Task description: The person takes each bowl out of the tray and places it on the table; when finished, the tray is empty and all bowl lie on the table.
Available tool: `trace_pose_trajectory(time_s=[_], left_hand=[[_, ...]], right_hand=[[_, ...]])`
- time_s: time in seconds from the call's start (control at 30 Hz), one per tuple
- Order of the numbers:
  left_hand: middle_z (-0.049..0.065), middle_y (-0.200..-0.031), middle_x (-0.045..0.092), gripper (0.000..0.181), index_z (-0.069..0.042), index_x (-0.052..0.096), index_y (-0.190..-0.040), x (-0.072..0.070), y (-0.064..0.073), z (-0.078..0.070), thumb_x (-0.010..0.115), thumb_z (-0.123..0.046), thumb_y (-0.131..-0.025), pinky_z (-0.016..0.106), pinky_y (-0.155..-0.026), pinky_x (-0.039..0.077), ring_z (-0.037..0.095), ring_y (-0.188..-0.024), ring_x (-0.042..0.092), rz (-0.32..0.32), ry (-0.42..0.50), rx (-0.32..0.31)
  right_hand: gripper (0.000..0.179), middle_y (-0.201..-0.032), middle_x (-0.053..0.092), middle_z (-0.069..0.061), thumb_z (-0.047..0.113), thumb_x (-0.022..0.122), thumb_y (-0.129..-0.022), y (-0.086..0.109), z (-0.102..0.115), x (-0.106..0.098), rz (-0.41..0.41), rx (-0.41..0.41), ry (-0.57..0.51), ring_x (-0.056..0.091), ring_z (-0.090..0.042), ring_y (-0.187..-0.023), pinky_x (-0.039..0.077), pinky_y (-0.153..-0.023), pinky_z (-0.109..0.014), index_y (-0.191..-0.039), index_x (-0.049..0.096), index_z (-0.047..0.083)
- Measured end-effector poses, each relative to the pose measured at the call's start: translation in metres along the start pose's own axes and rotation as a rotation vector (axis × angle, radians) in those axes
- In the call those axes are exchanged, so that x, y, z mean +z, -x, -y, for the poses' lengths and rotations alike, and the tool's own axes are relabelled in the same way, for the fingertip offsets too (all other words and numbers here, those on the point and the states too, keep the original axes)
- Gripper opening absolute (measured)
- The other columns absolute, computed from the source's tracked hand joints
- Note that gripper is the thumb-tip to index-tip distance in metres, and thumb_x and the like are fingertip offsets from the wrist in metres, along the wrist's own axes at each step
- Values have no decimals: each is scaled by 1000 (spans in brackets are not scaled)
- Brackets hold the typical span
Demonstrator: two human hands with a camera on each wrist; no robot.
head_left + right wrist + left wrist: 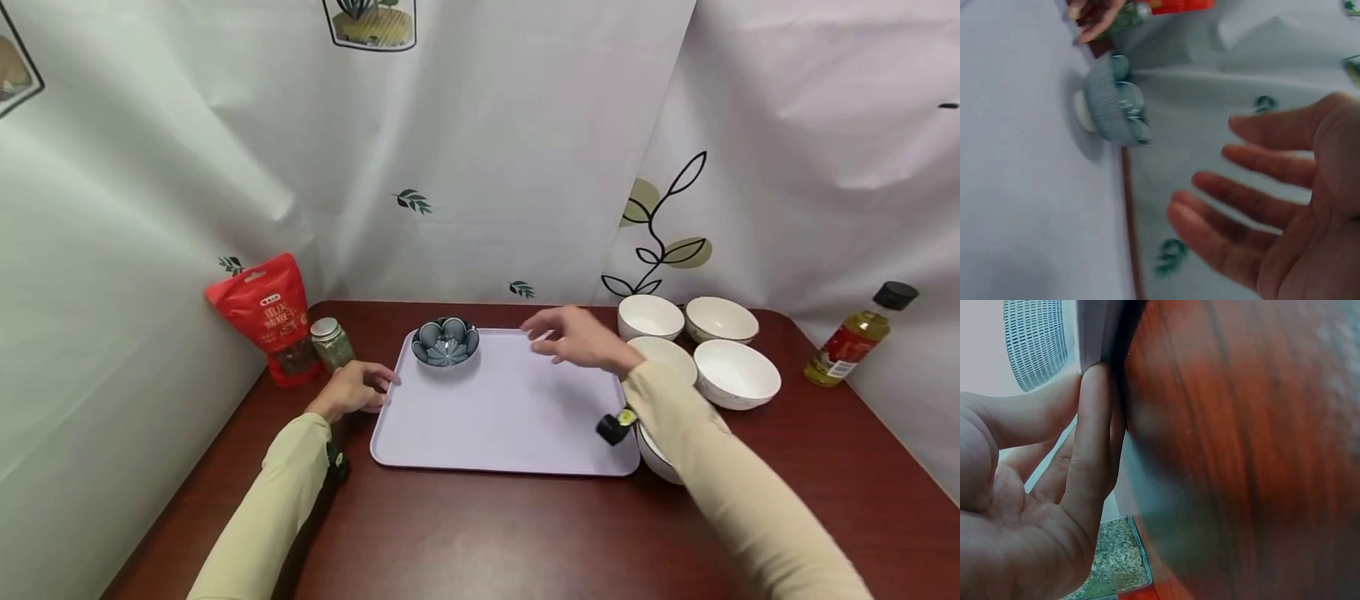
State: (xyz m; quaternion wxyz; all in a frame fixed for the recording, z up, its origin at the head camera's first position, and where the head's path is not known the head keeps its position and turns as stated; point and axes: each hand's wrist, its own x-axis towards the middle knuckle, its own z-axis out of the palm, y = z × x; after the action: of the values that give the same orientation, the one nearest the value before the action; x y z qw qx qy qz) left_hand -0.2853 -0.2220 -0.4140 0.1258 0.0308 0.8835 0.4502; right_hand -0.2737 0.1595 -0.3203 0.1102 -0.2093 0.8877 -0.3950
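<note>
A pale lilac tray (510, 421) lies on the table, with a grey-blue petal-shaped bowl (446, 346) in its back left corner. My left hand (352, 387) is at the tray's left side. Seen from the left wrist, its thumb and fingers (1088, 431) pinch the tray's rim (1092, 334). Over the tray's back right part hovers my right hand (576, 335), empty, with loosely bent, spread fingers. The right wrist view shows that hand (1272, 206) apart from the grey-blue bowl (1110, 103).
Several white bowls, one (737, 374) among them, stand right of the tray, partly behind my right sleeve. An oil bottle (855, 337) is at the far right. A red pouch (266, 308) and a jar of green flakes (332, 343) stand at the left, near the cloth wall.
</note>
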Motion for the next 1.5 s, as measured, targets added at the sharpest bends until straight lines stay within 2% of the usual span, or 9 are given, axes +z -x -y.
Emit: trace_pose_trajectory(time_s=[0.13, 0.27, 0.5, 0.77, 0.9, 1.03, 1.23, 1.37, 1.5], left_hand=[[14, -92, 63, 33, 5, 70, -114, -1, 0, 1, 68, 11, -82, 30, -65, 65, 12, -66, 61, 4, 0, 7], [14, -92, 62, 32, 5, 70, -114, -2, 1, 1, 67, 11, -82, 31, -64, 65, 13, -67, 61, -4, -8, 11], [15, -93, 63, 33, 4, 70, -114, -3, 1, -2, 67, 11, -81, 30, -64, 65, 13, -67, 60, -6, -27, 15], [13, -92, 62, 33, 5, 70, -114, -5, 2, 0, 68, 11, -82, 31, -65, 65, 14, -69, 60, -10, 4, 7], [15, -92, 62, 33, 4, 70, -114, -6, 2, 1, 67, 11, -82, 30, -64, 65, 14, -69, 60, -16, 11, 7], [16, -93, 62, 33, 3, 71, -113, -3, 3, 0, 67, 11, -82, 30, -65, 65, 14, -70, 60, -20, 6, 2], [14, -92, 62, 33, 4, 71, -113, 5, 3, 2, 67, 12, -82, 31, -65, 65, 14, -70, 61, -7, 17, 3], [14, -92, 62, 31, 3, 71, -112, 5, 3, 2, 67, 11, -82, 31, -65, 65, 14, -70, 61, -17, 18, 3], [15, -92, 62, 31, 3, 71, -111, 5, 5, 3, 67, 12, -82, 31, -65, 65, 13, -69, 61, -30, 21, 3]], right_hand=[[40, -128, 66, -21, 9, 67, -93, -29, -4, 33, 12, -54, -61, 69, -31, -109, 65, -76, -34, -133, 63, 6], [44, -132, 63, -24, 7, 67, -93, -52, -11, 64, -54, -47, -190, 68, -35, -111, 65, -78, -34, -136, 59, 3], [52, -146, 53, -20, 9, 69, -92, -79, -13, 104, -187, 93, -457, 64, -36, -120, 66, -77, -41, -142, 54, 7], [53, -148, 49, -20, 10, 71, -91, -97, -6, 132, -290, 152, -591, 66, -34, -112, 66, -74, -37, -142, 55, 10], [56, -151, 44, -23, 2, 68, -91, -97, -1, 139, -321, 152, -738, 69, -37, -108, 66, -76, -40, -144, 53, 9], [62, -151, 43, -22, -6, 65, -88, -98, -7, 141, -320, 158, -841, 70, -37, -101, 66, -78, -41, -147, 50, 10], [70, -153, 41, -20, -15, 64, -83, -82, -16, 131, -299, 164, -864, 70, -36, -102, 64, -81, -47, -147, 51, 10], [74, -154, 40, -21, -20, 63, -80, -70, -18, 116, -284, 134, -878, 71, -39, -98, 62, -83, -53, -147, 49, 7], [77, -154, 40, -20, -22, 62, -79, -58, -13, 97, -247, 111, -913, 71, -40, -99, 63, -82, -51, -149, 47, 6]])
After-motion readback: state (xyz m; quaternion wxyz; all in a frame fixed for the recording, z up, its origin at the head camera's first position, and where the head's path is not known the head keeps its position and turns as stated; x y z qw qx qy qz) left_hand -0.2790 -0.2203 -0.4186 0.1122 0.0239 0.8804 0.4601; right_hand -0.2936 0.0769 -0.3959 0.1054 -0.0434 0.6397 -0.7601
